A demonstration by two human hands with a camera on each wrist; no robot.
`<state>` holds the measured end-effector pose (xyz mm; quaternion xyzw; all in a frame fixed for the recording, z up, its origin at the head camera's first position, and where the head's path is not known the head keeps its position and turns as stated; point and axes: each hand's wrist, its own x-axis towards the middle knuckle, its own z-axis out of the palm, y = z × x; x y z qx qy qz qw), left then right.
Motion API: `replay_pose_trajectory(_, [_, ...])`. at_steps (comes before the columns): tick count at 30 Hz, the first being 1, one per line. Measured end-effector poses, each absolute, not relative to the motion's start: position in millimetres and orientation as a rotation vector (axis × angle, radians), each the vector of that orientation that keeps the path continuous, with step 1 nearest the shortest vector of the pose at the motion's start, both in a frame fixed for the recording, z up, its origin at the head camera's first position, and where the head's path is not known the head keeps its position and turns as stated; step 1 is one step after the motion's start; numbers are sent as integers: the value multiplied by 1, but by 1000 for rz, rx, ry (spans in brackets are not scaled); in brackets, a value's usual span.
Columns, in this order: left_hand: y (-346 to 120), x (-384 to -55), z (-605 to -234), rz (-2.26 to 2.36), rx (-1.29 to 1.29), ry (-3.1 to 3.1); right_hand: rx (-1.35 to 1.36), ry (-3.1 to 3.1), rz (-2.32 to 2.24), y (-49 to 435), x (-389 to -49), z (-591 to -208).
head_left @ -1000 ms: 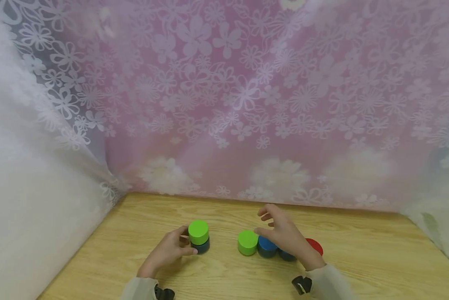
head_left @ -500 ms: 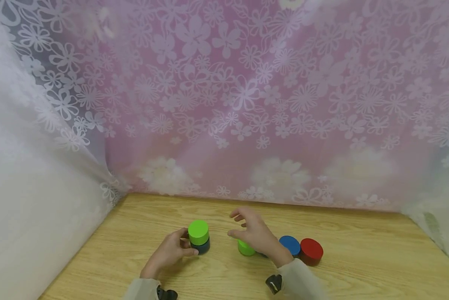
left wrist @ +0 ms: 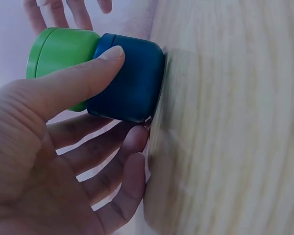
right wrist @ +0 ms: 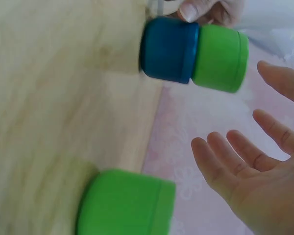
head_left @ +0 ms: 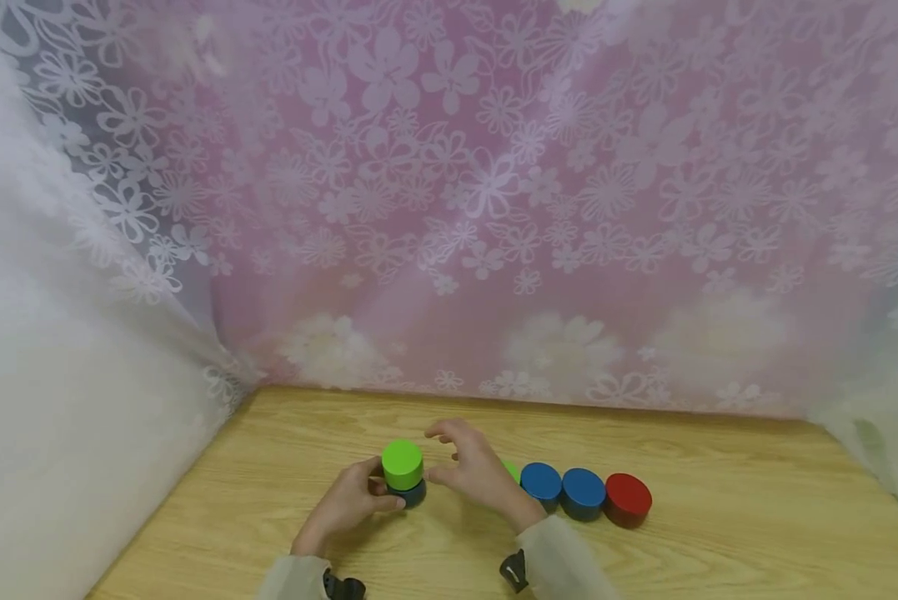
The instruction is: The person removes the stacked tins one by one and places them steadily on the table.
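In the head view my left hand [head_left: 351, 500] grips a dark blue lidded jar [head_left: 411, 493] standing on the table. A bright green jar [head_left: 403, 464] sits on top of it, slightly offset in the left wrist view. There the thumb presses the blue jar [left wrist: 130, 78], and the other fingers curl behind it. My right hand [head_left: 481, 477] hovers just right of the stack, fingers spread, with nothing between them. In the right wrist view a gap shows between its fingers and the stacked green jar [right wrist: 219, 58]. Below this hand stands a second green jar [right wrist: 127, 203], mostly hidden in the head view.
Right of the second green jar, two blue jars [head_left: 541, 483] [head_left: 583, 492] and a red jar [head_left: 628, 498] stand in a row on the wooden table [head_left: 719, 517]. A pink floral curtain [head_left: 494, 250] hangs behind, and pale cloth [head_left: 81, 375] closes the left side.
My right hand has moved left from over the row of jars to beside the stack, uncovering the blue jars. My left hand has kept its grip on the lower blue jar.
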<state>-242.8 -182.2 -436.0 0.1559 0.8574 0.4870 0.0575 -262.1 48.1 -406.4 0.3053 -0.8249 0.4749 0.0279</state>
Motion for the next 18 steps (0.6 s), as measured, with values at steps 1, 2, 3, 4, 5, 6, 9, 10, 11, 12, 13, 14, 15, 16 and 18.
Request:
replay_pose_trajectory(1, [-182,-243,-436,1472,473,2603,947,-2546,1465,47,-263,-408])
replay_pose_trajectory(2, [-181,-244,-437,1467,471,2606,953,-2547,1461,45,-263,-409])
replay_pose_trajectory(3, [-181,-244,-437,1463,465,2612,960,-2551,1456,44,-263,-410])
replay_pose_trajectory(4, [-181,-244,-437,1460,458,2617,969,-2554,1454,42,-263,-410])
replay_pose_trajectory(5, [-181,-244,-437,1460,449,2622,979,-2557,1449,41,-263,-411])
replay_pose_trajectory(6, [-181,-244,-437,1460,443,2624,985,-2559,1445,40,-262,-411])
replay_pose_trajectory(9, [-182,-244,-437,1466,434,2625,989,-2573,1440,36,-262,-413])
replay_pose_trajectory(10, [-182,-244,-437,1467,431,2624,990,-2576,1442,35,-262,-413])
replay_pose_trajectory(11, [-182,-244,-437,1471,424,2622,988,-2581,1444,34,-262,-414])
replay_pose_trajectory(12, [-182,-244,-438,1472,421,2620,987,-2583,1444,32,-262,-414])
replay_pose_trajectory(13, [-182,-244,-438,1473,419,2618,988,-2588,1442,31,-262,-414])
replay_pose_trajectory(14, [-182,-244,-438,1470,422,2621,987,-2593,1432,31,-262,-415])
replay_pose_trajectory(15, [-182,-244,-438,1472,420,2620,984,-2598,1421,30,-262,-415])
replay_pose_trajectory(16, [-181,-244,-438,1473,420,2619,980,-2602,1412,29,-262,-415])
replay_pose_trajectory(18, [-180,-245,-438,1471,427,2622,977,-2606,1392,28,-263,-415])
